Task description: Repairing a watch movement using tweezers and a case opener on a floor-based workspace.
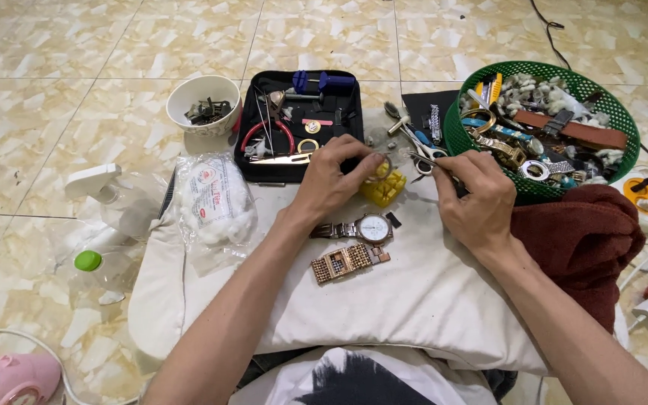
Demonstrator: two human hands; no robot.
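I see left hand [335,176] pinching watch case [381,169] (on yellow holder [384,190]); right hand [481,199] gripping tweezers [430,163], tips pointing left at case.

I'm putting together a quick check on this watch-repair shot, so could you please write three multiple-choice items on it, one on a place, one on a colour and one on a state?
1. Where does the yellow block lie?
A. In the green basket
B. On the white cushion, under the left hand
C. In the white bowl

2. What colour is the cloth beside the right hand?
A. Dark red
B. Blue
C. Grey

3. What is the state of the black case?
A. Zipped shut
B. Open, with tools inside
C. Upside down

Answers:
1 B: the block sits on the cushion just below the left hand, which holds a small round part over it.
2 A: the cloth lies dark red next to the right hand, below the basket.
3 B: pliers and other tools show inside the case.
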